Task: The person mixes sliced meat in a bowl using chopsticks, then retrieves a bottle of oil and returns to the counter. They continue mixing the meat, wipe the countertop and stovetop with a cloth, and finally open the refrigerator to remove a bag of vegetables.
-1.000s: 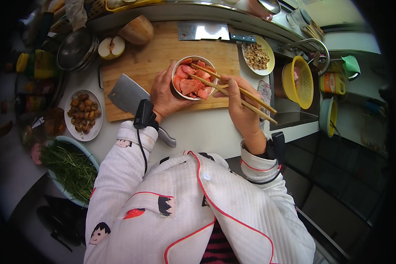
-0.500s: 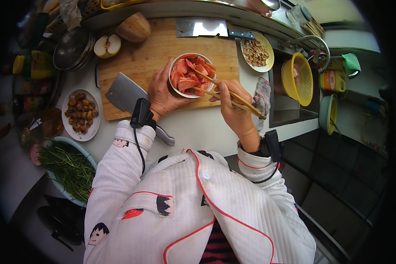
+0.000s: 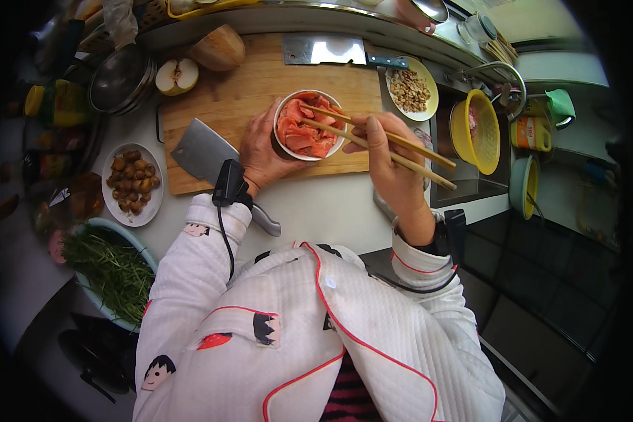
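Over near half of cutting board [image 3: 253, 83], brace white bowl [image 3: 308, 159] with left hand [image 3: 266, 155] curled round it, and, with right hand [image 3: 395, 176] above board's right edge pinching chopsticks [image 3: 422, 172], best to slide in gently beneath pink slices [image 3: 306, 141] inside, avoiding tearing or spilling.

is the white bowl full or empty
Full, or nearly so: reddish slices fill the white bowl up close to its rim, and the chopsticks reach in over them.
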Demonstrator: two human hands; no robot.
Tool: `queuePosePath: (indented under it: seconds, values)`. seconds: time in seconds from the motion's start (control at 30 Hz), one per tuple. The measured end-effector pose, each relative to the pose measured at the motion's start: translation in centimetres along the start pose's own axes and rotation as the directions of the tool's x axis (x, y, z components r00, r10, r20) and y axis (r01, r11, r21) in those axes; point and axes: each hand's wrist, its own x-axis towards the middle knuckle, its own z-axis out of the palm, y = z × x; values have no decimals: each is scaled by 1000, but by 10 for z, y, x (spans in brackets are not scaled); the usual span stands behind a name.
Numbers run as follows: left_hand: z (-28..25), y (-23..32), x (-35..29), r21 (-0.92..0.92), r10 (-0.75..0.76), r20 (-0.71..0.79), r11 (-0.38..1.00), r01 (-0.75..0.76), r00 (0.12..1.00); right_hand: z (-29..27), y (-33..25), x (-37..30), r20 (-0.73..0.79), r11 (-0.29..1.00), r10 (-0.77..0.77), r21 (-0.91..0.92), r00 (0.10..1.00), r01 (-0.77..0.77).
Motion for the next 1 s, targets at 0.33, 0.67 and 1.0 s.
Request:
queuePosePath:
  seconds: [0.33,0.67,1.0]
  values:
    - [0,-3,-2,13,15,-15,1000,-15,1000,-15,29,65,185,999,30,-27,982,-25]
    - [-2,0,0,-49,-9,10,999,9,1000,6,56,72,193,964,193,147,962,-223]
    - [-2,1,-1,-28,-6,9,1000,6,1000,-26,30,26,198,962,198,151,960,-230]
